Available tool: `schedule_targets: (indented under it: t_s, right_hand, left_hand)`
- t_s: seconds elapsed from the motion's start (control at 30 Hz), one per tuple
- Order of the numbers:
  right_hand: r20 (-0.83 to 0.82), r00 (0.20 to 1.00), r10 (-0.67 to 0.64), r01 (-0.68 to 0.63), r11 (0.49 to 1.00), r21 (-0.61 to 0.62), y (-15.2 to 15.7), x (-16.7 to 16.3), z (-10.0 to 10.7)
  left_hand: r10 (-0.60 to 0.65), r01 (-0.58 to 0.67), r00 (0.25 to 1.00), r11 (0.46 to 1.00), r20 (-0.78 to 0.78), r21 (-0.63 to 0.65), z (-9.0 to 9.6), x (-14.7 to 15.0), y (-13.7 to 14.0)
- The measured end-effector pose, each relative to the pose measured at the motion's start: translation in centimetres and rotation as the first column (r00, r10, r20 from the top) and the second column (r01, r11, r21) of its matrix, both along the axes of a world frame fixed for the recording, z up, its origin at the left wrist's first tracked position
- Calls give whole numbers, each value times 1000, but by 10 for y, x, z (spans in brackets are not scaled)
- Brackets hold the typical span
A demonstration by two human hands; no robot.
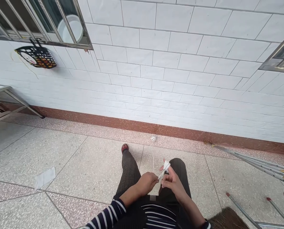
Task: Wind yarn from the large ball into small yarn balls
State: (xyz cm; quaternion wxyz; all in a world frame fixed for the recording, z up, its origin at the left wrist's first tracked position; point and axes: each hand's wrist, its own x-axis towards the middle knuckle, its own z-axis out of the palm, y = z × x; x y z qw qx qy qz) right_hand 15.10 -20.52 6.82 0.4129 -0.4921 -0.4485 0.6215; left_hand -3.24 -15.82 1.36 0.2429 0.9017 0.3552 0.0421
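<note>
In front of my lap, a white cord or narrow strip (166, 165) is looped around the raised fingers of my right hand (172, 182). The thumb and lower fingers of that hand are bent in close to the strip. My left hand (147, 183), back upward, pinches the strip's lower end (160, 176) between its closed fingers. The strip runs slanting between the two hands, which are close together but apart. Whether it is cloth or cord is too small to tell.
A white sheet (45, 178) lies on the floor at left, near a metal-legged table (25, 103). Metal crutches (251, 159) lean at right, by more metal legs (242, 208). A black basket (37, 57) hangs from the window bars on the tiled wall (156, 63).
</note>
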Motion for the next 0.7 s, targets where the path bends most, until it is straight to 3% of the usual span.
schedule_targets:
  t_s: [0.1,0.2,0.33,0.43,0.53,0.63,0.7]
  right_hand:
    - [418,908,6,-7,1000,0,-1,9,-17]
    - [512,850,122,-94,992,-80,-12,10,-32]
    - [369,883,289,-240,955,-173,-29,1,-41]
    - [231,896,380,-337,919,-203,-30,-4,-37]
    - [-111,935,336,-350,923,-157,-24,-6,-24]
    - [-473,851,229,-314,943,-109,-16,-8,-12]
    - [-548,820,161,-251,964,-92,-9,-8,-9]
  left_hand:
    - [-73,76,996,995,-54,62,14,7,-9]
    - [-56,66,994,992,-94,109,25,2,-12]
    - [12,-1,997,989,-70,146,35,-14,-1]
    - [11,-12,1000,994,8,109,34,-20,12]
    - [107,-106,984,994,139,-15,25,-16,25]
    - [246,-206,943,960,223,-191,5,-7,33]
    - [309,-245,931,924,196,-293,-8,-1,34]
